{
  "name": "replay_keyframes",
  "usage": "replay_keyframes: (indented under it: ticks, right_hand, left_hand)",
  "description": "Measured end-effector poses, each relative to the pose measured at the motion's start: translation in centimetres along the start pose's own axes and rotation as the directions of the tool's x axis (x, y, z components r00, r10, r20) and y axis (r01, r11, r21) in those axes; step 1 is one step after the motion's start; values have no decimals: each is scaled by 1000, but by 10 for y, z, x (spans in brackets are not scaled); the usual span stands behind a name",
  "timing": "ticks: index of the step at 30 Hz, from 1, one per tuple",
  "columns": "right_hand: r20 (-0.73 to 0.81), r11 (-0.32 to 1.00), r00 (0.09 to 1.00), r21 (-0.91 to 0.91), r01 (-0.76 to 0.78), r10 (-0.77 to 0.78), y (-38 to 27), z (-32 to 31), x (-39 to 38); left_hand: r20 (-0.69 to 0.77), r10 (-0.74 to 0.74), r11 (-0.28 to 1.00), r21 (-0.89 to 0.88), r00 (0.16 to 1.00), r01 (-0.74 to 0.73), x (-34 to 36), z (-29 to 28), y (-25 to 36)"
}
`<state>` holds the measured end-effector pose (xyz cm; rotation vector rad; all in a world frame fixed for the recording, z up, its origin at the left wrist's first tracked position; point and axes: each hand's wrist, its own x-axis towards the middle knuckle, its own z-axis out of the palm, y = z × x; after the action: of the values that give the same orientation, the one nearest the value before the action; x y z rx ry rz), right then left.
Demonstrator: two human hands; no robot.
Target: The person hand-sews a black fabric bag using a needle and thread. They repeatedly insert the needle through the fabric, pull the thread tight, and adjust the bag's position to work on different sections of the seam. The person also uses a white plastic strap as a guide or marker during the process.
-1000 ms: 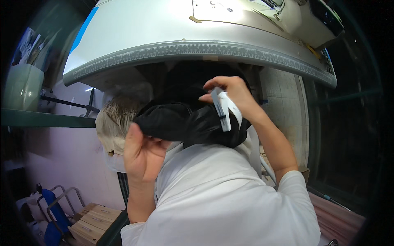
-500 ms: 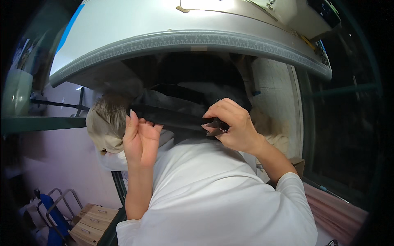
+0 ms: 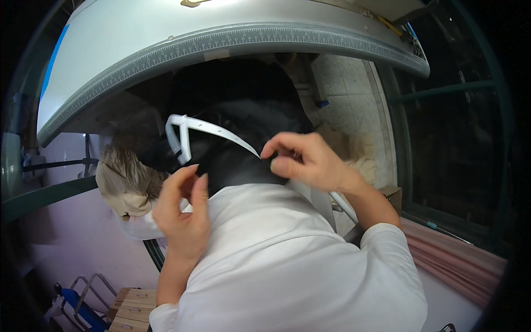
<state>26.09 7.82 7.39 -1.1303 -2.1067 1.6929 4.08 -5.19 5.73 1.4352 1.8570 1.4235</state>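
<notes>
A narrow white strap (image 3: 213, 129) with small dark marks along it loops over black fabric (image 3: 232, 169) on my lap. Its right end meets the fingertips of my right hand (image 3: 310, 160), whose index finger and thumb are curled toward each other around it. The strap's folded left part drops close to the fingertips of my left hand (image 3: 182, 210). That hand's thumb and index finger are bent but apart, and nothing shows between them. Whether the right palm hides anything else, I cannot tell.
Above my lap runs the grey table edge (image 3: 249, 41) with a printed ruler scale. Bundled beige cloth in clear plastic (image 3: 127, 182) sits at my left. A wooden drawer unit (image 3: 135, 307) stands at lower left, and a pink curtain (image 3: 442, 254) hangs at lower right.
The small scissors in my right hand are out of sight, and a white strap has appeared between my hands. My left hand has come off the black fabric and moved lower. The view has shifted.
</notes>
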Motion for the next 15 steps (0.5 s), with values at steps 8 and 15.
replay_keyframes:
  ticks: [8,15]
  right_hand:
    - [21,974,975,56,221,-223,-2,24,21]
    - [-48,841,861,-245,482,-507,-25,64,61]
  left_hand:
    - [-289,143,926,376,946,-25,24,3,-19]
    - [-300,-357,932,-176,885,316,11,-30,-46]
